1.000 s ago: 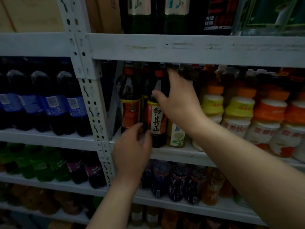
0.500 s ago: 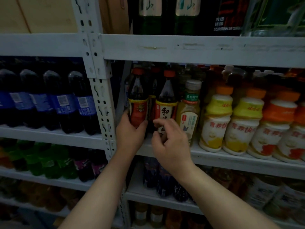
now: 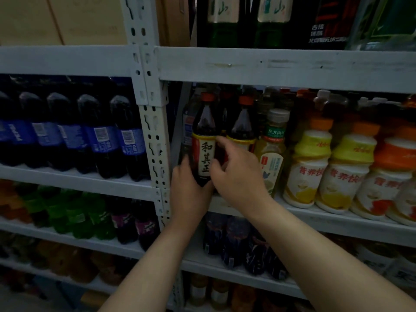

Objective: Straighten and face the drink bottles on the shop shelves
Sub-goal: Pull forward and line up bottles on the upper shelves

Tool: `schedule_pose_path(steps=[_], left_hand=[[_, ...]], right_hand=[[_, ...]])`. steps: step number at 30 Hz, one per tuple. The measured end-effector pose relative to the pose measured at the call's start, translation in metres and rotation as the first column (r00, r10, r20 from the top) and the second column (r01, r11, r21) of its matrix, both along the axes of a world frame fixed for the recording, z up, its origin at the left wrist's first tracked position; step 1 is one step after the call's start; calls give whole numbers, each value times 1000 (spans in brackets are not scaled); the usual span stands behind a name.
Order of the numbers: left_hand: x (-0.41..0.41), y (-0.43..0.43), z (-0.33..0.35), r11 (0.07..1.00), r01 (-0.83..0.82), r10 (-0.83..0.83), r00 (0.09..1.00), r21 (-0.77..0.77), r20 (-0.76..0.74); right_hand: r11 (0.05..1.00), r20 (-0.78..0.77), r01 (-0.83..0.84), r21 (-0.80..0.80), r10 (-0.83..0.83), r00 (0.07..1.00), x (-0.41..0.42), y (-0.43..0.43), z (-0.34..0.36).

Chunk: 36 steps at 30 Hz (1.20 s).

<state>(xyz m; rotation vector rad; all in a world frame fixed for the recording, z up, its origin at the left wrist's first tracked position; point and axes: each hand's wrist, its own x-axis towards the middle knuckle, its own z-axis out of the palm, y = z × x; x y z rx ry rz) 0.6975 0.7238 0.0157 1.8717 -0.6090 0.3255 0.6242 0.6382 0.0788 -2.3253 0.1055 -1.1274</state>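
Bottle (image 3: 205,154), dark, tapered plastic w/ glossy label, stood at shelf (image 3: 326,226) left edge; left hand (image 3: 189,195) gripped its base, right hand (image 3: 239,179) pinched its label side.

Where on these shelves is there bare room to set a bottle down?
Only thin strips: the left shelf's front edge before the cola bottles, and the right shelf's lip before the yellow bottles. The row from the dark tea bottle rightward is packed tight, and the left hand fills the gap beside the post.
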Motion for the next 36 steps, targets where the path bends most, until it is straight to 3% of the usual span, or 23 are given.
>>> schedule_pose_path(steps=[4,9,13,16,19,31,36], left_hand=[[-1,-7,-5,991,-126,126,992,35,8],[10,0,-14,997,-24,22,999,72,33],[14,5,-16,995,-11,1,995,101,99],[15,6,-16,995,-9,-4,991,101,130],[13,6,-18,994,-10,-8,988,109,156],[9,4,-28,989,-17,-13,980,146,201],[9,9,-27,988,52,-80,979,147,187]], right_hand=[[999,68,47,-2,-47,997,-3,-2,1],[986,173,149,70,-159,972,-33,-12,-42],[933,12,233,273,-246,969,-45,-15,-87],[906,-100,313,285,-297,950,-35,-17,-96],[906,-93,372,200,-361,928,-24,-15,-92],[900,-120,377,220,-359,926,-11,-13,-91],[906,-96,348,242,-335,937,-14,-13,-95]])
